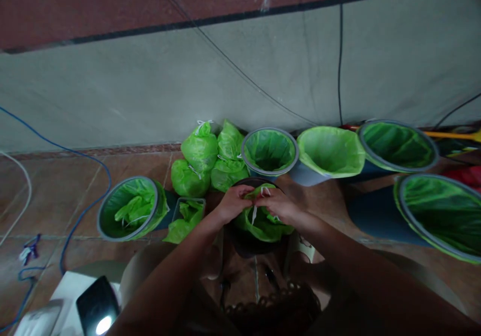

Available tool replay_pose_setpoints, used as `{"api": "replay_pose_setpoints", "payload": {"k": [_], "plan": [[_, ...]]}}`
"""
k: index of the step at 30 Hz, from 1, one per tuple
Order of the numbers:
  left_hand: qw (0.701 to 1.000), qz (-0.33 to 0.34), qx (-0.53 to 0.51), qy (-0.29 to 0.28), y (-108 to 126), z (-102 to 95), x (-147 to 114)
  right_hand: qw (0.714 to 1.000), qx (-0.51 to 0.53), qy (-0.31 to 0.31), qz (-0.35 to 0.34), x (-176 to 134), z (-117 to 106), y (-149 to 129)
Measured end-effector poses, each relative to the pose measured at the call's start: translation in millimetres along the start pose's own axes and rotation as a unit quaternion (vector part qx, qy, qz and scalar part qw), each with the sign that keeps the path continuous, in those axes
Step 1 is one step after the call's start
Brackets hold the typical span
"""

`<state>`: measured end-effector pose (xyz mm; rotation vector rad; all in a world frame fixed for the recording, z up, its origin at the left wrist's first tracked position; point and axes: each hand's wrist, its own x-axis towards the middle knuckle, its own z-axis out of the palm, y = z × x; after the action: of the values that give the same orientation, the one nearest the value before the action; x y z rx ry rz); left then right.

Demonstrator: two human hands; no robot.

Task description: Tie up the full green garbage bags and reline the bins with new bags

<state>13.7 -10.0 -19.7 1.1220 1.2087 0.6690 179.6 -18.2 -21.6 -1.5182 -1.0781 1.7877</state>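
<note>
On a tiled floor by a grey wall, the left hand point(233, 203) and right hand point(278, 204) pinch white drawstrings point(263, 195) of a green bag point(261, 225) centre, near; 4 tied bags point(208, 160) sit far left.

Both forearms bare, no sleeves, left hand point(233, 203), right hand point(280, 204) ungloved.

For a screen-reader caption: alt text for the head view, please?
Two bare hands, left hand and right hand, pinch the white drawstrings of a green bag in a dark bin. Tied green bags and green-lined bins stand along the wall.
</note>
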Motion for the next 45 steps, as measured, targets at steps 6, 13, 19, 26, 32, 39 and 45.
{"api": "replay_pose_setpoints", "payload": {"k": [6,13,19,26,32,39,45], "plan": [[1.0,-0.013,-0.012,-0.011,0.5,-4.1,1.4,0.998,-0.028,0.01,-0.055,11.7,-1.7,12.4],[0.988,-0.077,-0.137,-0.003,-7.2,1.9,-1.1,0.995,-0.049,-0.012,-0.087,20.9,5.2,27.5],[0.973,-0.131,-0.192,0.019,1.0,5.6,-8.2,0.98,-0.166,0.033,-0.109,26.4,3.5,33.7],[0.998,-0.042,0.034,0.036,1.2,-4.8,-0.9,0.972,-0.186,-0.011,-0.143,23.1,-3.0,21.9],[0.918,0.103,0.336,0.183,39.6,-44.0,-8.0,0.974,-0.169,0.069,-0.133,20.2,-14.1,2.1],[0.933,0.269,0.073,0.229,86.8,-45.2,-29.7,0.98,0.003,0.064,-0.189,-1.8,-13.1,-46.7],[0.964,0.241,-0.1,0.053,90.5,-11.9,-22.4,0.975,-0.037,-0.082,-0.205,-21.7,6.8,-64.1]]}}
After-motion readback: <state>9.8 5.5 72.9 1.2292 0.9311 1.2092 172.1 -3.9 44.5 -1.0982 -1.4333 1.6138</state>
